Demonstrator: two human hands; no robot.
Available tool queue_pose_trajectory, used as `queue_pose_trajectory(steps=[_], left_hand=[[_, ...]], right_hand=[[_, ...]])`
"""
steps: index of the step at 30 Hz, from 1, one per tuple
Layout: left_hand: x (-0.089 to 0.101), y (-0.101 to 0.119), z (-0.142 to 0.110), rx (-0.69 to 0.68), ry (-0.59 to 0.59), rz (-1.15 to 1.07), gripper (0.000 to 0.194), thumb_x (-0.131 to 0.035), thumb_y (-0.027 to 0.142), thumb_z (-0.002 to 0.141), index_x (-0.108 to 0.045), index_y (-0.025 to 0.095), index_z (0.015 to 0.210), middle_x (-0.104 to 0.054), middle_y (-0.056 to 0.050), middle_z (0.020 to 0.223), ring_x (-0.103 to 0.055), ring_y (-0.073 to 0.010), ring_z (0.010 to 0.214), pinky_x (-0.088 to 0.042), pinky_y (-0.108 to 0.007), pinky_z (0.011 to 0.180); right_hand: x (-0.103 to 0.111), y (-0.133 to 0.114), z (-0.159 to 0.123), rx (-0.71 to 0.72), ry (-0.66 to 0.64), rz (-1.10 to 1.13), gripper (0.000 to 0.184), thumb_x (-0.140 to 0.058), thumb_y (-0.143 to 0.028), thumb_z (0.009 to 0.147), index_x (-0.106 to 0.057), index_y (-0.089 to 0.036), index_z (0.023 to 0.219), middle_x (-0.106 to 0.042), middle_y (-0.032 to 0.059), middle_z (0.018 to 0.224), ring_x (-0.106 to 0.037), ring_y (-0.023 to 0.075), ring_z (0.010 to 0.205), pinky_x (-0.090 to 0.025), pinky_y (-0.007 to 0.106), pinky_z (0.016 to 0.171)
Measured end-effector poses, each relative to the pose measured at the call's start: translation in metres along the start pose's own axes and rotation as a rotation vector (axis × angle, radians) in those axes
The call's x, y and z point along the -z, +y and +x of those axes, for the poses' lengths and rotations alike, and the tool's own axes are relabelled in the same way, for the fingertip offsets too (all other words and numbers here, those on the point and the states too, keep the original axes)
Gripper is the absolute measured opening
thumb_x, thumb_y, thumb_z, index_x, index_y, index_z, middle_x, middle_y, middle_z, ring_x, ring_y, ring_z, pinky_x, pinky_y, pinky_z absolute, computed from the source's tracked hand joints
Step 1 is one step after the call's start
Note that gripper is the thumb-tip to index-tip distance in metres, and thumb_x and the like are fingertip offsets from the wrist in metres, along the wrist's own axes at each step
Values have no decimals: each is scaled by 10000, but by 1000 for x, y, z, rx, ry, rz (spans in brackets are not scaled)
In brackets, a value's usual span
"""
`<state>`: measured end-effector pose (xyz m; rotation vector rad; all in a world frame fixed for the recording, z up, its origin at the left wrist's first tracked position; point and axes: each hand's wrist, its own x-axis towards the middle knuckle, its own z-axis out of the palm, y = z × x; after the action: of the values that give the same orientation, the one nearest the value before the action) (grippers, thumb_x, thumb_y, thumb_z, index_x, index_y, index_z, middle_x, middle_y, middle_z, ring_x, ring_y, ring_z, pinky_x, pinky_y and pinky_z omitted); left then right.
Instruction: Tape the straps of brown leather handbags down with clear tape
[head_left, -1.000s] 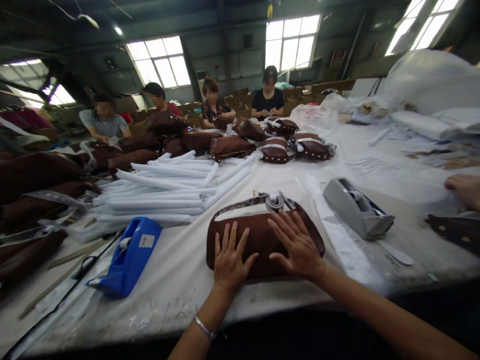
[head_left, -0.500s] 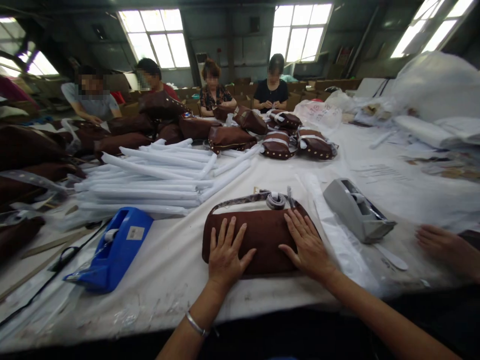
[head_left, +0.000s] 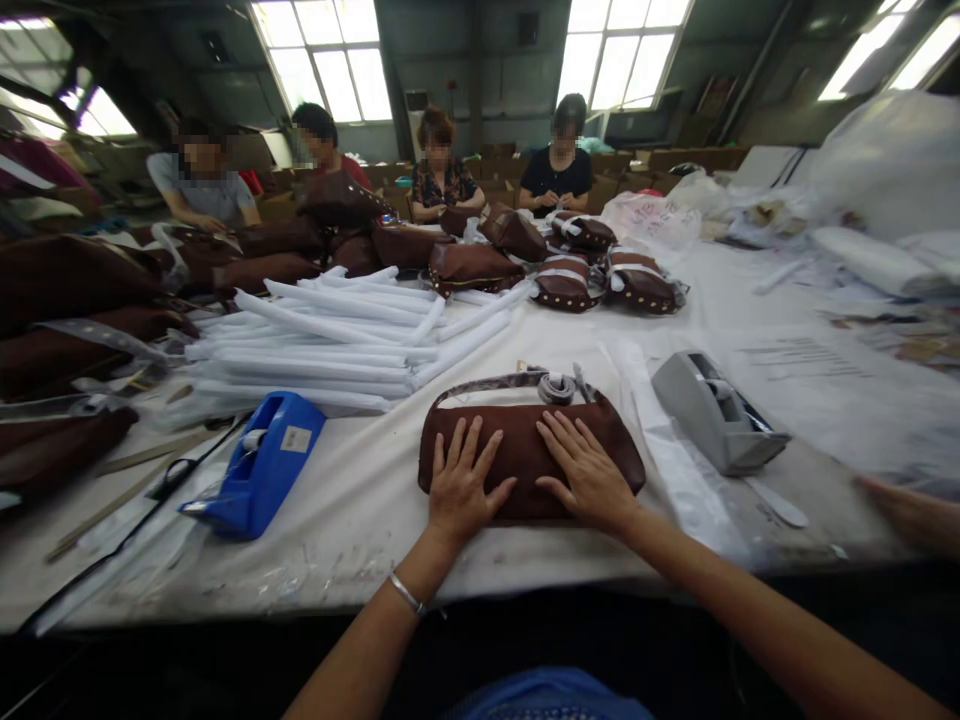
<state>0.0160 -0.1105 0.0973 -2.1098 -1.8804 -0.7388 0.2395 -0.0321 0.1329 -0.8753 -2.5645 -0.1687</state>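
A dark brown handbag (head_left: 525,440) lies flat on the white-covered table in front of me. Its strap (head_left: 480,384) runs along the far edge, where a rolled, wrapped strap end (head_left: 556,388) rests. My left hand (head_left: 466,485) presses on the left part of the bag with fingers spread. On the right part lies my right hand (head_left: 589,475), also flat and spread, its fingertips near the bag's top edge. Neither hand grips anything. A blue tape dispenser (head_left: 262,465) stands left of the bag, and a grey tape dispenser (head_left: 712,410) stands to its right.
White paper rolls (head_left: 322,350) are heaped behind the blue dispenser. Brown handbags (head_left: 476,268) pile up at the back and left. Several co-workers sit across the table. Another person's hand (head_left: 911,510) reaches in from the right. Clear plastic (head_left: 885,150) is heaped at the back right.
My right hand has slid left across the bag, toward its middle. My left hand stays spread on the bag. The whole view has shifted slightly, and the other person's hand at right has moved outward.
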Motion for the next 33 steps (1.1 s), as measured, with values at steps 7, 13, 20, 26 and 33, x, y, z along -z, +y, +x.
queue_pose_trajectory(steps=[7,13,20,26,33], left_hand=[[-2,0,-1,23,4,8,698,-575,522,905,-349,286,1522,-300,-90,1615,-242,-321,1502,-138,-585,1223],[-2,0,-3,-24,-7,16,659,-567,482,913,-360,306,1514,-318,-78,1610,-254,-305,1499,-170,-581,1221],[1,0,-4,-2,0,15,660,-568,440,908,-341,327,1518,-279,-50,1628,-244,-298,1504,-200,-588,1219],[-1,-1,-3,12,-1,35,710,-603,424,878,-331,321,1525,-273,-47,1630,-258,-312,1498,-245,-583,1212],[5,-11,5,104,-5,-50,639,-534,357,928,-327,282,1527,-335,-63,1605,-280,-271,1492,-286,-544,1202]], right_hand=[[3,-26,28,-77,89,13,756,-413,-455,1006,-36,-176,1598,-224,120,1638,-175,332,1513,-236,573,1204],[-40,-18,7,15,-35,60,629,-469,-356,1001,-277,-128,1554,-339,144,1590,-276,261,1490,-323,482,1199],[-2,20,-76,-626,191,252,646,-489,-509,946,-400,-197,1505,-332,112,1600,-291,331,1478,-304,556,1200],[3,21,-97,-1261,95,783,924,-669,-702,719,-416,-248,1484,-603,123,1381,-531,386,1307,-411,586,1122],[16,25,-70,-807,245,1250,521,-383,-561,975,-647,-185,1220,-757,131,1022,-742,295,925,-641,462,804]])
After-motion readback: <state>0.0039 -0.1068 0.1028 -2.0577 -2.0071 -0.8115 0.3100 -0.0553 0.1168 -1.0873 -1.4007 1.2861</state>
